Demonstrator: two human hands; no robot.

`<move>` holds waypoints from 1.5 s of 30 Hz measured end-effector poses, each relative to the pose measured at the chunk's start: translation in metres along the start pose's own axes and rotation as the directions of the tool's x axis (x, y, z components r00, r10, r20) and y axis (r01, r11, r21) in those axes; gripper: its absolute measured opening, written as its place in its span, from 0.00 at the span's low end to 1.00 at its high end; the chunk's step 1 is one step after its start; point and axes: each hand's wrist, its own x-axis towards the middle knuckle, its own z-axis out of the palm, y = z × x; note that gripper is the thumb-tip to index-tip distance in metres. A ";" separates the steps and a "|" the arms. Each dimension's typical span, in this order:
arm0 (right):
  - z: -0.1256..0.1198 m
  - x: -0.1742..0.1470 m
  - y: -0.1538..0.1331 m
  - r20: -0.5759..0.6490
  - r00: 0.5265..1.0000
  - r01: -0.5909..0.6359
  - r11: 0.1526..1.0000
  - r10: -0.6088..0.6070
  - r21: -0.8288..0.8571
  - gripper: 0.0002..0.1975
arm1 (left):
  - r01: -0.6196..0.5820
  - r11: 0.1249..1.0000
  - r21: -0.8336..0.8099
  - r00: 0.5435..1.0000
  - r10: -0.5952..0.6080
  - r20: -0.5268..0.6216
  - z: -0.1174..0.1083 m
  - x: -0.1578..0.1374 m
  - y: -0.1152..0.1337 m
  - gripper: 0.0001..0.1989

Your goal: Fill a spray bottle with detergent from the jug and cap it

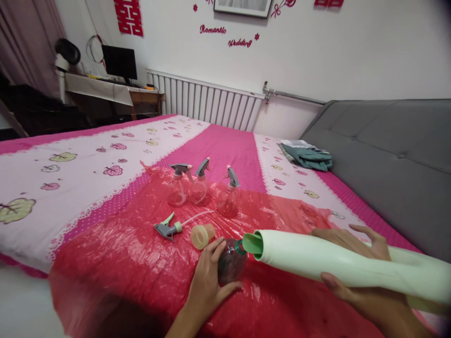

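My left hand (207, 277) is closed around a small see-through spray bottle (231, 266) without its spray head. A green funnel-like piece (251, 243) sits at the bottle's neck. With my right hand (354, 263) I grip a large pale green bottle (296, 251), tipped nearly level, its mouth at the funnel-like piece. Whether liquid flows cannot be made out. Left of my left hand are a yellowish cup-like piece (201, 236) and a loose grey-and-green spray head (169, 229) with its tube.
Three clear spray bottles with grey heads, one of them the right-hand bottle (228, 202), stand on a red plastic sheet (134, 263) over the bed (229, 141). Folded clothes (306, 157) lie near the grey headboard (391, 159). A desk with a monitor (120, 62) stands back left.
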 end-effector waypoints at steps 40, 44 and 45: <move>-0.001 -0.002 0.002 0.005 1.000 -0.019 0.999 0.019 0.030 0.22 | 0.009 1.000 0.001 1.000 -0.009 0.018 0.000 0.002 0.000 0.51; -0.001 -0.004 0.003 0.012 0.998 -0.058 0.996 0.057 0.070 0.22 | 0.018 1.000 -0.004 1.000 -0.018 0.013 0.000 0.001 0.000 0.52; -0.001 -0.004 0.003 0.012 0.998 -0.061 0.995 0.060 0.074 0.21 | 0.019 1.000 -0.005 1.000 -0.019 0.013 0.000 0.001 0.000 0.51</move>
